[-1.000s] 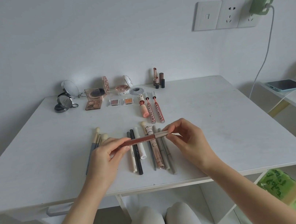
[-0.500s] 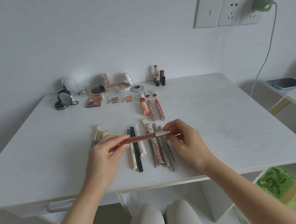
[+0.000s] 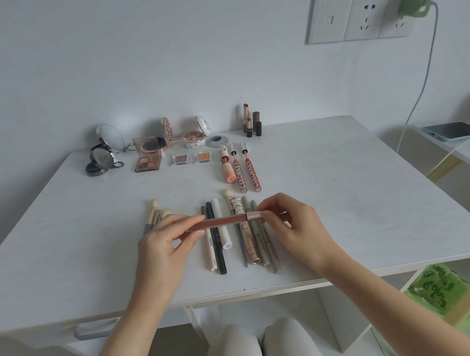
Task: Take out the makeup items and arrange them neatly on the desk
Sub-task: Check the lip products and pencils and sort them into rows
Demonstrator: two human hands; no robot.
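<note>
Head view showed both hands holding 1 reddish-brown cosmetic pencil [image 3: 222, 221] level, crosswise above a row of pens and tubes [image 3: 237, 235] lying on the white bench [image 3: 336, 193]. Left hand [image 3: 162, 249] pinched its brown end; right hand [image 3: 291, 224] pinched its metallic cap end. Makeup brushes [image 3: 154, 215] lay just left. 3 lip tubes [image 3: 240, 171] lay farther back, with compacts and palettes [image 3: 148, 157] nearest the wall.

I've got a reddish-brown pencil [image 3: 222, 221] with a rose-gold cap held sideways over my row of pens [image 3: 236, 235]; palettes [image 3: 148, 162] and lipsticks [image 3: 251, 120] sit along the desk's [image 3: 351, 191] back edge.
</note>
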